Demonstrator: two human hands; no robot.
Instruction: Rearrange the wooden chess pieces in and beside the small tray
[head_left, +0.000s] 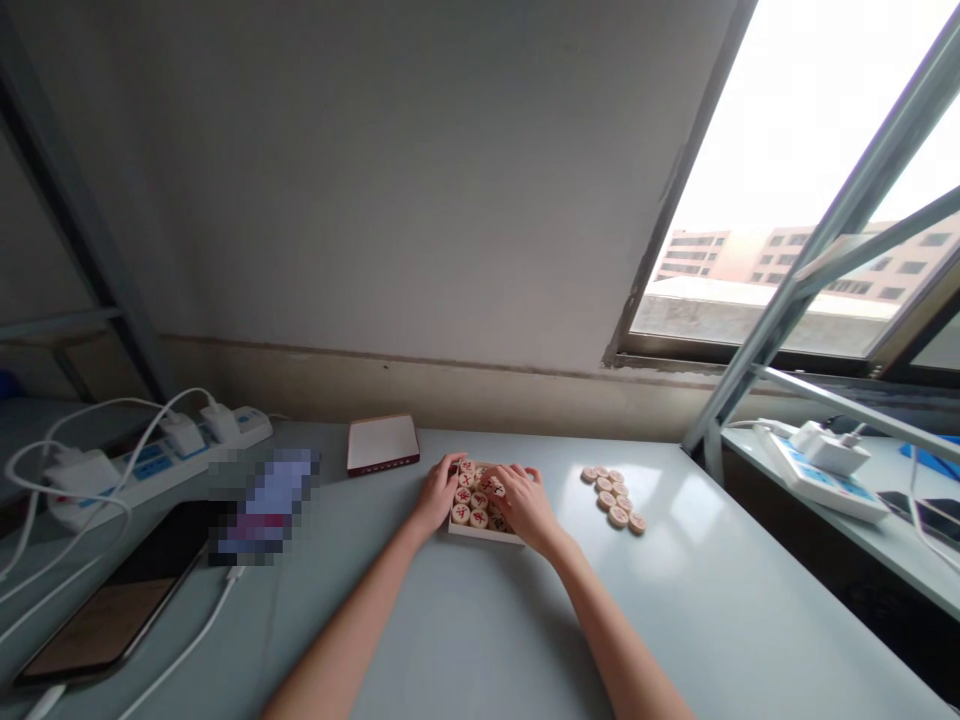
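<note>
A shallow white box sits on the desk in front of me, filled with round wooden Chinese chess pieces that carry red and dark characters. My left hand is closed along the left side of the box, fingertips at its far left corner. Over the right half of the box, my right hand has its fingers bent down on a chess piece; the hand covers several others. To the right, several loose pieces lie in a crooked cluster on the desk.
Behind the box on the left lies the box lid, white inside with a dark red rim. Farther left are a phone, a second device with a blurred screen, cables and a power strip. A metal post rises at the right.
</note>
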